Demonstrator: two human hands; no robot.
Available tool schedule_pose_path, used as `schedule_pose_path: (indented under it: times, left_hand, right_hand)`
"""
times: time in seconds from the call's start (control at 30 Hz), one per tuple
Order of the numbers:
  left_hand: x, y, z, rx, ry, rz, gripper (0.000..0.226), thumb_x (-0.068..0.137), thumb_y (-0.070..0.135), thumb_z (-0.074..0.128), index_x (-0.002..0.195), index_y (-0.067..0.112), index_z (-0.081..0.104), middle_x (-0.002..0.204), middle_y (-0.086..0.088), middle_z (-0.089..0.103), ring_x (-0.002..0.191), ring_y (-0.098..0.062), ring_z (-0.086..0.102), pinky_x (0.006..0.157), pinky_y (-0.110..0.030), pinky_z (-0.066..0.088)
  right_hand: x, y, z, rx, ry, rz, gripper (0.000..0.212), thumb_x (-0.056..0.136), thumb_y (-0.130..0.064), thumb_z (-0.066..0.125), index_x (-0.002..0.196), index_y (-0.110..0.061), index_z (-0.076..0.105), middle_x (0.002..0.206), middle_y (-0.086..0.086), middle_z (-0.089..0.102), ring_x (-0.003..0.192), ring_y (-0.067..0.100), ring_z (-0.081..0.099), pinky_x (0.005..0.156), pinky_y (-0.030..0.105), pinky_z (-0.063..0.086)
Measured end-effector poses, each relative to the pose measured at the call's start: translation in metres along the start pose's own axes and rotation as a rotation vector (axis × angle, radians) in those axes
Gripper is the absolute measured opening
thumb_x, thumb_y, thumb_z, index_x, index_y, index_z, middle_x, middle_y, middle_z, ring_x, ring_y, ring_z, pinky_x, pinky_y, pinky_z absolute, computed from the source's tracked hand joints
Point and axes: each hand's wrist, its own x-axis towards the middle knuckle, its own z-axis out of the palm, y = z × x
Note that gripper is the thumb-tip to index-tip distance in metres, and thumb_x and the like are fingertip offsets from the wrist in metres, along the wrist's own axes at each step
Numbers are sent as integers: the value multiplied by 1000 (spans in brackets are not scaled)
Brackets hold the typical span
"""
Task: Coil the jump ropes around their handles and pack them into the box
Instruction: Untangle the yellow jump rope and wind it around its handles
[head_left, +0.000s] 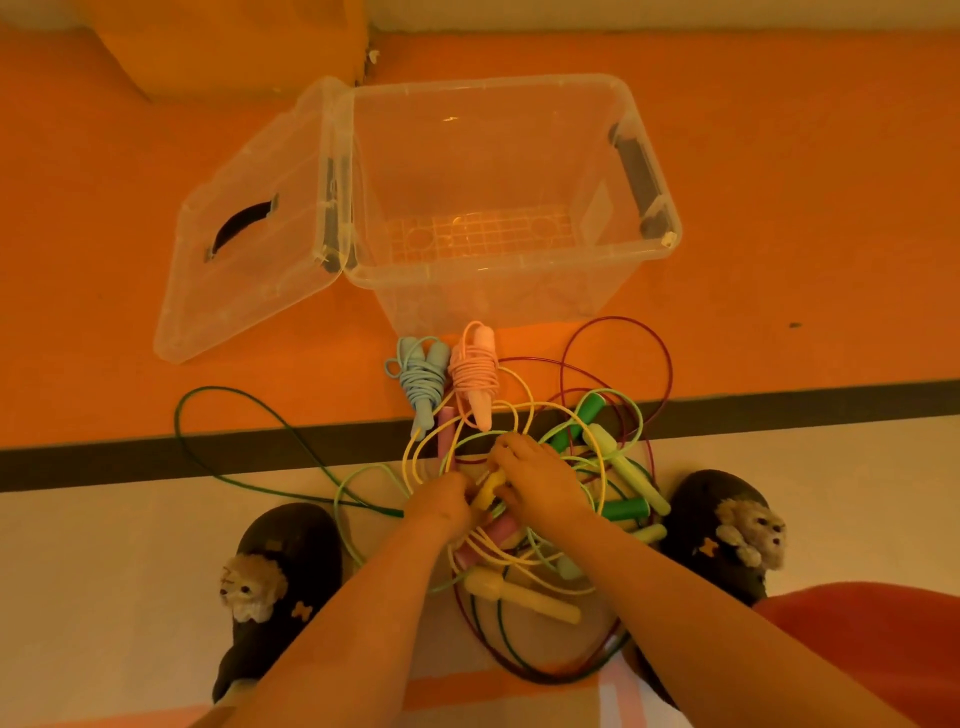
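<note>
A: On the floor, at the far left, what is seen?

B: A clear lid with a dark handle is seen, swung open and lying beside the clear plastic box. Nothing can be made out inside the box. A dark green cord is looped wide across the floor below the lid.

A: And nearer the middle?

B: Two ropes already wound on their handles are laid side by side just in front of the box: the blue jump rope on the left, the pink jump rope touching it on the right. Below them a tangle of loose ropes is spread, with yellow, pale green, dark red and dark green cords crossed over one another.

A: How are the hands held?

B: They are brought together over the tangle. The left hand is closed on a yellow handle; the right hand is laid over the same handle and the yellow cord, its grip partly hidden. Whether the right fingers are clamped cannot be told.

A: What is found further right?

B: Green handles and a pale yellow handle are seen in the pile. A dark slipper with a plush animal is placed on each side.
</note>
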Motion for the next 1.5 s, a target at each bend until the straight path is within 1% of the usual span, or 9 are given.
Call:
schedule_pose_path:
  times: [0.13,0.33,0.57,0.7,0.8,0.9,1.1,1.3,1.5]
  left_hand:
    - [-1,-2,-1,-153,-10,4,32,85,27,69,115,24,62,108,0,67,99,-20,63,84,-34,49]
    - [-17,8,-7,-552,47,19,22,88,21,67,109,18,60,99,-5,61,71,-14,57,51,-23,43]
    - [-39,4,-27,-205,153,77,18,86,29,68,104,26,68,107,-2,69,95,-21,64,79,-36,49]
    - [-46,-6,-20,-112,165,74,22,93,32,58,114,25,57,107,-2,64,72,-24,62,73,-40,55]
    - [-48,-4,-12,-175,132,84,21,99,27,48,119,23,49,107,-3,58,53,-25,62,59,-34,54]
    - [-46,-1,-9,-207,101,81,17,101,30,43,117,26,45,105,-3,57,60,-30,63,71,-43,56]
    - [-40,-5,-7,-469,-58,-32,13,100,28,47,111,21,42,108,-6,57,53,-19,66,47,-28,51]
    - [-38,-8,-8,-545,-128,-93,11,100,16,49,110,13,49,110,-8,58,50,-13,65,48,-26,53]
    - [-56,7,-26,-496,-97,-19,13,101,21,46,113,16,43,115,-8,52,49,-14,64,46,-27,53]
  right_hand:
    - [-12,3,-2,9,157,-59,40,57,-20,83,89,-18,58,108,3,59,95,25,58,73,35,47]
    - [-10,-1,-18,73,266,-44,33,64,-21,80,91,-15,61,99,5,58,93,25,52,73,34,45]
    - [-48,-12,-26,106,-329,94,26,88,-45,59,92,-21,66,84,-3,63,80,18,58,66,30,41]
    - [-64,-15,-6,128,-472,139,22,85,-37,64,96,-19,68,103,3,67,97,23,60,73,28,43]
    - [-69,-16,8,112,-527,129,31,81,-38,69,101,-14,66,103,8,66,97,26,59,71,29,40]
    - [-69,-15,21,136,-540,113,35,78,-35,74,101,-11,65,105,11,64,100,29,58,72,30,40]
    - [-76,-22,40,-101,-428,91,48,84,-33,64,126,-12,56,137,7,38,133,24,28,106,36,24]
    - [-55,-10,18,482,-539,279,22,77,-16,76,97,-6,72,83,-2,58,89,19,52,68,19,37]
    - [-45,2,-53,619,-750,285,12,86,-18,68,87,-30,69,109,1,65,93,13,59,83,22,48]
